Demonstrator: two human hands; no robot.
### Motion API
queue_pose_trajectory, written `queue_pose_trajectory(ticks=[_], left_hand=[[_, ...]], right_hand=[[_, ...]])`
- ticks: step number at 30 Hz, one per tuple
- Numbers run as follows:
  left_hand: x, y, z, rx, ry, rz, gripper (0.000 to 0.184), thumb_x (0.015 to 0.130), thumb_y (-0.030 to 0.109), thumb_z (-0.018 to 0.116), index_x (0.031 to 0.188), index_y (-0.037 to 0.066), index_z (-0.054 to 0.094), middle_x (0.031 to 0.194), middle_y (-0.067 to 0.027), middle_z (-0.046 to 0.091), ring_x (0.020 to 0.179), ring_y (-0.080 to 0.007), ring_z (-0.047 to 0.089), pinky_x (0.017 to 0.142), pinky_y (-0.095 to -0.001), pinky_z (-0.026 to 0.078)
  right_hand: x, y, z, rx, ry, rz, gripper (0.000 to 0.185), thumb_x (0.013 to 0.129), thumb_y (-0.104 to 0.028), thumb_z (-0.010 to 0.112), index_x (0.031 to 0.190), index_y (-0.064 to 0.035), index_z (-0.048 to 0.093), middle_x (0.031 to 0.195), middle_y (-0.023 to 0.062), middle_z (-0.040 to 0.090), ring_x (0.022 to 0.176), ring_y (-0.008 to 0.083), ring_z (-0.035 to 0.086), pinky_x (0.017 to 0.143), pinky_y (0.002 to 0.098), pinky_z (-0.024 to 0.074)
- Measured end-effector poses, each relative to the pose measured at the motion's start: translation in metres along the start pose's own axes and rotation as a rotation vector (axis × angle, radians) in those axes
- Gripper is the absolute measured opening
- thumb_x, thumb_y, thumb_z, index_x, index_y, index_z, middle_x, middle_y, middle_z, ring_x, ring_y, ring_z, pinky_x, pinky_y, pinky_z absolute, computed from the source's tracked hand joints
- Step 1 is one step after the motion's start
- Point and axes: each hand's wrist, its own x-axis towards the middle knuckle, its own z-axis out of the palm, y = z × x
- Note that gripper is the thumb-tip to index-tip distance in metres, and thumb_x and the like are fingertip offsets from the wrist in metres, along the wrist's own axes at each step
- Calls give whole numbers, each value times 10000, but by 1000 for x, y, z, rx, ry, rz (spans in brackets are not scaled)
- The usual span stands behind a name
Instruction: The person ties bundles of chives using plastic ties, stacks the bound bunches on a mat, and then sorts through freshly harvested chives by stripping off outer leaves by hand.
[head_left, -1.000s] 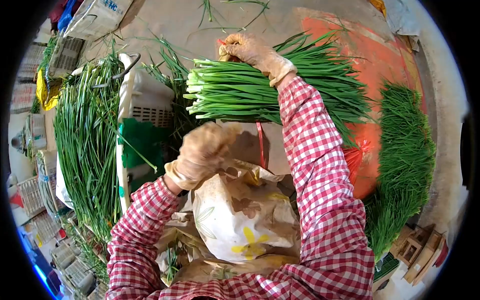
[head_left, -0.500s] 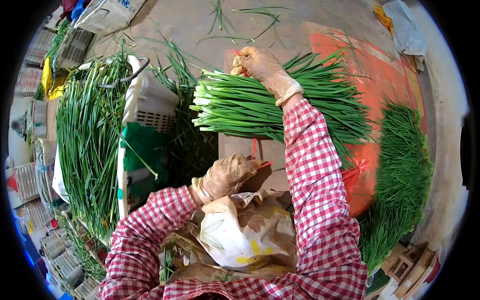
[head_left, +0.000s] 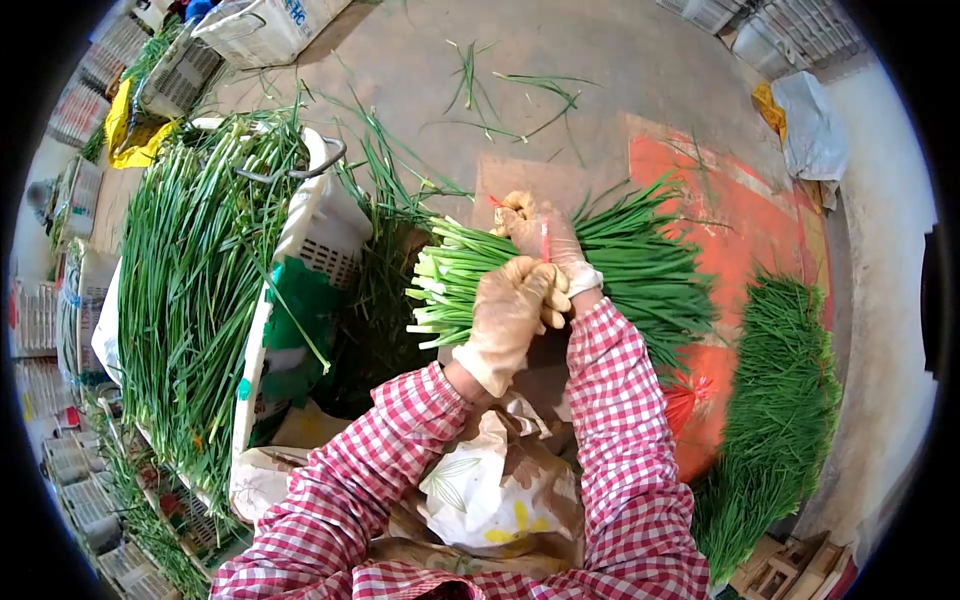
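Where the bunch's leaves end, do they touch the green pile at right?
Apart: the head view shows orange sheet between the bunch and the pile.

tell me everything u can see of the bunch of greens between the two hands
The bunch of greens is a thick bundle of long, slim, flat-looking leaves. Its cut-looking ends, pale green to whitish and slightly uneven, point to the person's left; the deep green leaves fan out to the right over the orange sheet, their far tips blurred. It lies crosswise in front of the person. The gloved right hand rests on its middle, the left hand close by, with a red strip between them.
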Motion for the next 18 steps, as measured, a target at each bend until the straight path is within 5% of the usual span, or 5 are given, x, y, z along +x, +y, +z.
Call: queue_pose_trajectory(ticks=[2, 4, 18], left_hand=[[12, -2, -10, 9, 44, -26, 194, 958, 165, 478, 875, 36, 596, 728, -64, 649, 542, -115, 598, 464, -199, 441], [18, 5, -17, -113, 40, -123, 226, 965, 186, 450, 878, 38, 597, 732, -63, 648, 562, -137, 616, 474, -218, 453], [24, 7, -20, -78, 127, -149, 241, 960, 227, 442, 899, 42, 584, 677, -73, 640, 505, -161, 606, 422, -233, 432]], right_hand=[[-4, 6, 0, 496, -26, 164, 211, 799, -221, 618, 905, -45, 663, 778, 150, 659, 691, 232, 634, 650, 361, 480], [-6, 7, -6, 413, -54, 102, 167, 797, -166, 636, 884, -28, 672, 726, 108, 650, 651, 145, 581, 626, 301, 463], [-8, 17, -30, 624, -371, 135, 237, 882, -205, 604, 1008, -12, 662, 972, 42, 671, 893, 118, 591, 810, 268, 457]])
